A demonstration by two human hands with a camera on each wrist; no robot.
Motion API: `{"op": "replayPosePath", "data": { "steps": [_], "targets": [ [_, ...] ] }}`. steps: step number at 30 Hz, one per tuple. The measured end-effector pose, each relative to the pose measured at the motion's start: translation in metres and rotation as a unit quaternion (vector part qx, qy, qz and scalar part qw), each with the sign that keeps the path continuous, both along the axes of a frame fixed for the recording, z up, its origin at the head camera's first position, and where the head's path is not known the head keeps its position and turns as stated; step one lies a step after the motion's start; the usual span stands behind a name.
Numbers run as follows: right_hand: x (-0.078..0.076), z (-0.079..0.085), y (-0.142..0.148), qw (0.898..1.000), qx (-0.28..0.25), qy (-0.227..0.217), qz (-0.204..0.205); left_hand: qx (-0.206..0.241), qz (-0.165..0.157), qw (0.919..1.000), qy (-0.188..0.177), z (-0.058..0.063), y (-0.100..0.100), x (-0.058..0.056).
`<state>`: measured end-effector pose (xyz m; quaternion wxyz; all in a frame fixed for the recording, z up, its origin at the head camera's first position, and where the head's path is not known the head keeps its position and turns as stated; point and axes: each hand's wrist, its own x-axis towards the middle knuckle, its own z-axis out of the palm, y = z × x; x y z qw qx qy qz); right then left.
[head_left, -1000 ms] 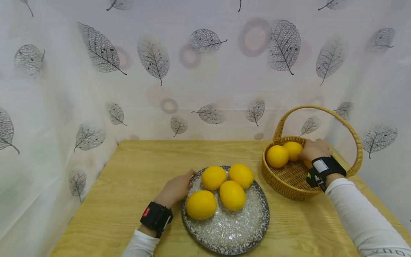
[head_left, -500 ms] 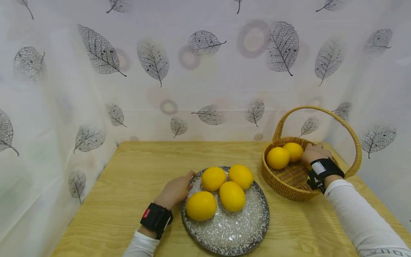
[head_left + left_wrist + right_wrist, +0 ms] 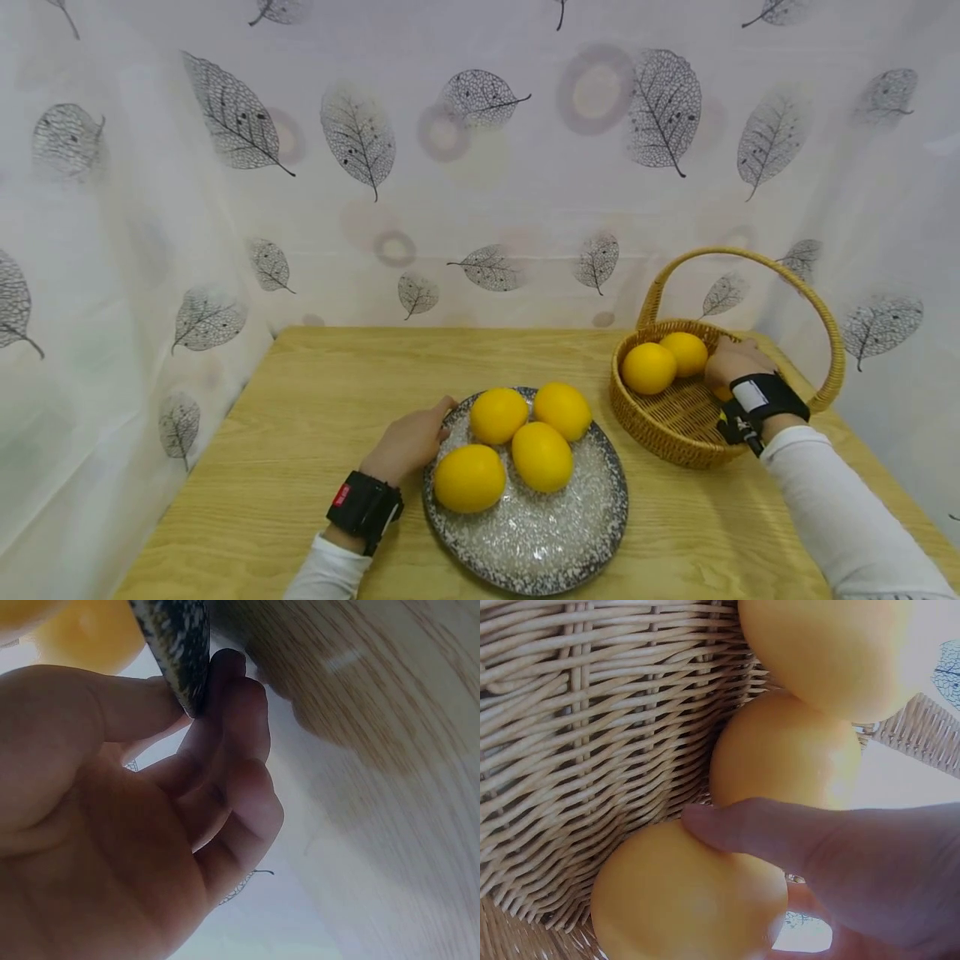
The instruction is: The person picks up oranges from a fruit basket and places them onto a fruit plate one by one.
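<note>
Held fruit [image 3: 686, 896], yellow & roundish, is in the wicker basket [image 3: 667, 446], which stands R of the plate [image 3: 555, 537] & a bit farther from the person. R hand [image 3: 738, 360] is clamped on it: thumb across the fruit, other fingers mostly hidden behind; in head view the hand covers nearly all of it. Same basket has 2 more yellow fruits side by side: first basket fruit [image 3: 648, 368], closest to plate, & second basket fruit [image 3: 684, 354] just past it. Handle [image 3: 725, 250] arches up, R of plate. L hand [image 3: 405, 442] pinches the plate's L rim b/w thumb & fingers; can't tell if rim's lifted. Hands well apart, either side of plate. On the plate, 4 yellow fruits: left fruit [image 3: 470, 478] by the L rim, middle fruit [image 3: 542, 457] just beyond centre, back-left fruit [image 3: 498, 416] & back-right fruit [image 3: 562, 411] toward the far rim. Plate's round, speckled, dark rim, shiny paler middle; wood-grain table [image 3: 337, 358] under it. L wristband [image 3: 365, 510], black w/ red tag, is L of plate; R wristband [image 3: 771, 396], black w/ white label, off to its R. Beyond plate, past table's far edge, pale curtain [image 3: 480, 183] w/ grey leaf prints.
</note>
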<state>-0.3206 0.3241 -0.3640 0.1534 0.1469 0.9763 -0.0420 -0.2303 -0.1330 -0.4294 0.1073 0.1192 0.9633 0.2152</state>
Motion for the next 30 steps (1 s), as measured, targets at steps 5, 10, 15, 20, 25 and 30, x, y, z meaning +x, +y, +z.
{"op": "replayPosePath", "data": {
  "steps": [5,10,15,20,25,30],
  "targets": [
    [0.003,0.007,0.002,1.000,-0.020,-0.004,0.010,0.001,0.001,1.0000,0.006,0.001,0.000,-0.001],
    [0.010,0.018,0.006,0.998,-0.049,0.011,0.041,0.006,0.000,1.0000,0.004,0.002,0.001,0.000],
    [0.016,0.022,0.006,0.995,-0.045,0.058,0.068,0.004,0.003,1.0000,0.001,0.003,0.002,-0.001],
    [0.019,0.022,0.007,0.990,-0.037,0.105,0.088,0.002,0.005,1.0000,-0.005,0.003,0.002,-0.001],
    [0.027,0.023,-0.001,0.986,-0.046,0.135,0.083,0.000,0.002,1.0000,-0.001,0.002,0.002,-0.001],
    [0.039,0.026,-0.014,0.977,-0.055,0.187,0.086,0.000,0.000,1.0000,0.002,0.000,0.002,-0.002]
  ]
}}
